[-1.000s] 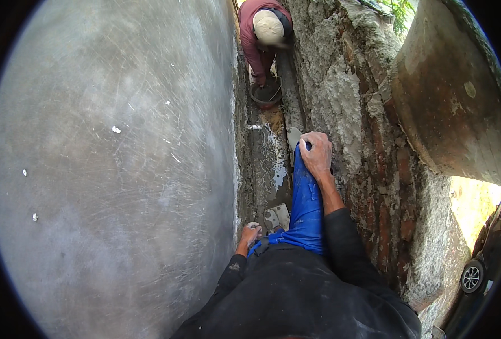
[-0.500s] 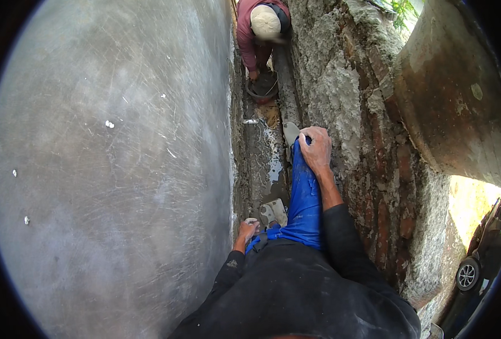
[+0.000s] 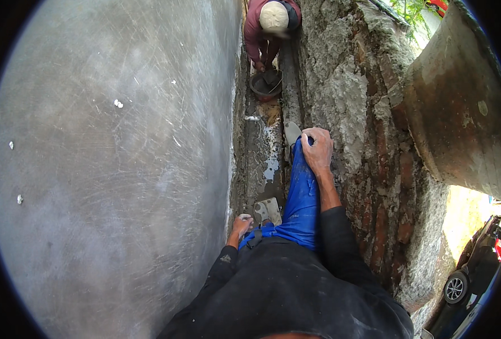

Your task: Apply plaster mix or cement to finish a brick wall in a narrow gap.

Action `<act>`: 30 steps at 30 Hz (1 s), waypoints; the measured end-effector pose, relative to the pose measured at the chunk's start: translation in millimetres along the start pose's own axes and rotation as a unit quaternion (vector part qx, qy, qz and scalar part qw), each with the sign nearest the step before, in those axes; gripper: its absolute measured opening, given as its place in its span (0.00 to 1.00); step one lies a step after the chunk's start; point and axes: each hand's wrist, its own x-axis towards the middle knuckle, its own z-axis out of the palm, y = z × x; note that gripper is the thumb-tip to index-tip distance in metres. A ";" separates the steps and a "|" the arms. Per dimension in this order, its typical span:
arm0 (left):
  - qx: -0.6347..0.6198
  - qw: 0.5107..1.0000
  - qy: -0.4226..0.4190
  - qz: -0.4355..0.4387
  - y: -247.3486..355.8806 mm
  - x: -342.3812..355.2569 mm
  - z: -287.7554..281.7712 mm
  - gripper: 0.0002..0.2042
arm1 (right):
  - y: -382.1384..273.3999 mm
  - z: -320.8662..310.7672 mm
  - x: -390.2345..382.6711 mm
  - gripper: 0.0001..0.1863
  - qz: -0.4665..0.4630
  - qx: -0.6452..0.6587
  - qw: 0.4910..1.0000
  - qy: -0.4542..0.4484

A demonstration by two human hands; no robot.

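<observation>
My right hand (image 3: 318,150) lies over my raised right knee in blue trousers (image 3: 301,195), its fingers curled round the kneecap and pale dust on its skin. Low beside my left hip, my left hand (image 3: 242,222) hangs near the smooth grey wall (image 3: 126,186), fingers curled in, with nothing visible in them. Farther along the narrow gap, a person in a maroon top and beige cap (image 3: 273,17) bends over a dark bucket (image 3: 266,90). That person's hand is at the bucket's far rim; a dark tool seems to be inside, but its kind is unclear.
A rough brick-and-mortar wall (image 3: 375,169) rises close on my right, with a large curved, stained panel (image 3: 459,107) jutting beyond it. Wet patches and a short white pipe (image 3: 252,118) lie along the channel floor. A dark car (image 3: 471,277) stands at the lower right.
The view has shifted slightly. The other person's hand has moved from the bucket's left rim toward its far side. Both my hands keep their places on the knee and beside the hip.
</observation>
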 end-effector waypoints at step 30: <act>-0.017 1.000 -0.017 0.020 -21.4 19.7 -2.4 0.15 | 8.2 2.8 -2.4 0.06 0.007 0.002 1.000 -0.003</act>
